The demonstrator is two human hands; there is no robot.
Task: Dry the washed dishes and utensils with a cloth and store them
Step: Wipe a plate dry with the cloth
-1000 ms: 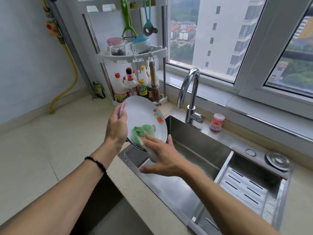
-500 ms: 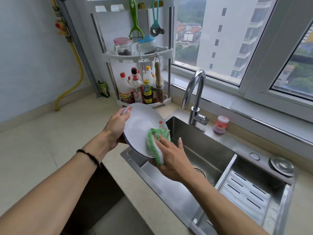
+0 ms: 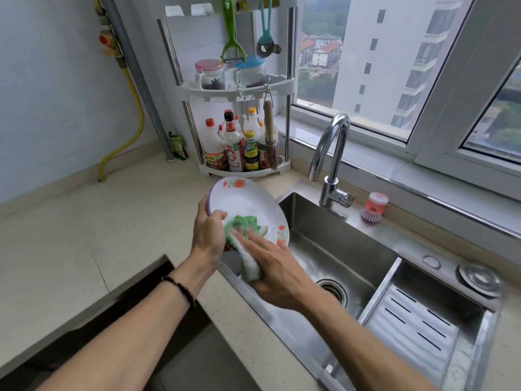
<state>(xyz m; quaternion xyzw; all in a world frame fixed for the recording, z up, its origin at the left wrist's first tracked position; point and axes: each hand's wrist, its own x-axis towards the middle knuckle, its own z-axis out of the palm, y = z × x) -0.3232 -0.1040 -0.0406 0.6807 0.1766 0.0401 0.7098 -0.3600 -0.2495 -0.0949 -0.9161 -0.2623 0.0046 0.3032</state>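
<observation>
Plate (image 3: 242, 203): white, round, red flower prints at top rim and lower right rim, thin dark edge line. Held tilted above the near-left corner of the sink (image 3: 338, 249), just over the counter edge (image 3: 253, 334). Steel basin lies right and below; bare counter to the left. Left hand (image 3: 207, 232) grips the plate's left rim, thumb on the face. Right hand (image 3: 277, 273) presses a green-and-white cloth (image 3: 245, 238) onto the plate face, fingers extended; palm bunches the cloth's tail.
</observation>
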